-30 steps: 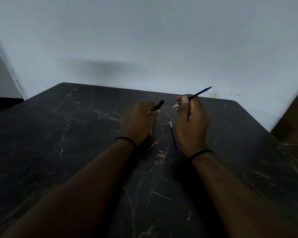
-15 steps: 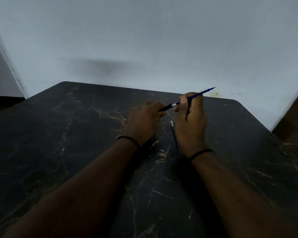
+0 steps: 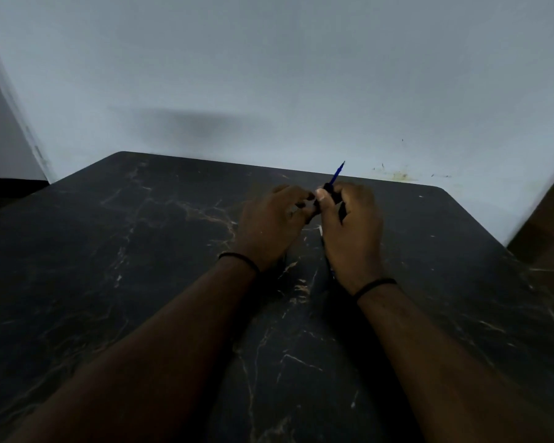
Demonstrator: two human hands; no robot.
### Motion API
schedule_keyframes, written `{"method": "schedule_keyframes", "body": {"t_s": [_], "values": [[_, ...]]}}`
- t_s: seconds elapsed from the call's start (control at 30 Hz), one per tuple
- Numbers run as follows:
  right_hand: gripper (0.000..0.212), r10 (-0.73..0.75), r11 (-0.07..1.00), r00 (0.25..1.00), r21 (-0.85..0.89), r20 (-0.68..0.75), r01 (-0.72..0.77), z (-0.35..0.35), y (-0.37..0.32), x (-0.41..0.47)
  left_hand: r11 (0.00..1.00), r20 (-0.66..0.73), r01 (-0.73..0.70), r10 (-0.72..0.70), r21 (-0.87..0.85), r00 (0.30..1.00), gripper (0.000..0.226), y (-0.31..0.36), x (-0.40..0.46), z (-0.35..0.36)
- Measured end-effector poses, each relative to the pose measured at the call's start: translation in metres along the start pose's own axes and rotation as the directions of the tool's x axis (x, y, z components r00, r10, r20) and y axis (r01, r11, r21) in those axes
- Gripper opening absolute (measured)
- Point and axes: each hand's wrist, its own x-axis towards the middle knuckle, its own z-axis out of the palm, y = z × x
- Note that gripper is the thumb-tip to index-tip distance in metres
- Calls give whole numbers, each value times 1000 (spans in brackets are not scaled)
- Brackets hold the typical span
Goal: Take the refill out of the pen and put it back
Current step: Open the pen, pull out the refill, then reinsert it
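Note:
My right hand (image 3: 352,228) grips the pen over the far middle of the dark table (image 3: 141,251). The blue refill (image 3: 337,174) sticks up and away out of the top of the fist. A black pen section (image 3: 328,190) sits on the refill just above my right thumb. My left hand (image 3: 269,219) is close against the right one, and its fingertips pinch the lower black end of the pen (image 3: 307,204). Most of the pen is hidden inside the two hands.
A thin stick-like piece with a white end (image 3: 320,230) lies on the table between my hands, mostly covered by my right hand. A pale wall (image 3: 269,91) stands right behind the table's far edge. Brown furniture (image 3: 547,225) is at the right.
My hands have come together. The black piece from my left hand now sits over the refill held in my right, and the refill has swung from pointing right to pointing more upright.

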Motion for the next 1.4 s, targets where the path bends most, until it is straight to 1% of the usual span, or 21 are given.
{"method": "schedule_keyframes", "body": {"t_s": [0.07, 0.1, 0.17, 0.23, 0.3, 0.4, 0.57, 0.67, 0.8, 0.97, 1.03, 1.13, 1.3, 1.4], "values": [[19, 19, 999, 999, 38, -49, -17, -1, -1, 1, 997, -91, 69, -70, -17, 993, 21, -6, 2, -1], [20, 31, 998, 998, 51, -58, -29, -3, 0, 2, 991, -157, 135, -134, -3, 979, 21, -8, 4, -2], [19, 45, 997, 998, 63, -40, -43, -4, 1, 2, 941, -250, 335, -313, 48, 916, 29, -17, 5, -7], [17, 51, 997, 999, 60, -12, -50, -3, 0, 1, 872, -226, 484, -458, 75, 860, 42, -29, 5, -12], [17, 45, 998, 999, 50, -8, -45, -1, -1, 0, 838, -128, 531, -517, 123, 846, 51, -36, 3, -17], [16, 43, 998, 999, 36, 5, -43, 0, 2, -1, 834, -23, 512, -519, 206, 854, 53, -36, 3, -19], [16, 61, 998, 998, 31, 13, -61, 1, 5, -1, 820, -33, 489, -503, 298, 864, 46, -36, 5, -26], [16, 70, 997, 997, 32, 18, -71, 1, 5, 0, 805, 47, 477, -524, 353, 850, 45, -40, 8, -29], [18, 58, 998, 998, 32, 10, -58, 1, 5, 0, 739, 171, 355, -531, 573, 830, 47, -43, 5, -29], [19, 66, 997, 998, 28, 25, -66, 1, 5, -1, 688, 244, 257, -541, 679, 805, 44, -44, 8, -26], [19, 62, 998, 998, 28, 29, -62, 1, 5, -1, 676, 231, 267, -551, 687, 802, 41, -42, 8, -24], [17, 68, 997, 997, 23, 25, -69, 0, 5, -2, 687, 201, 279, -531, 671, 823, 38, -42, 8, -23], [16, 79, 997, 996, 2, 46, -79, 2, 5, -2, 706, 209, 257, -501, 660, 840, 36, -49, 7, -21], [17, 85, 996, 995, -3, 48, -85, 2, 6, -2, 710, 222, 231, -484, 666, 846, 40, -52, 6, -20]]}}
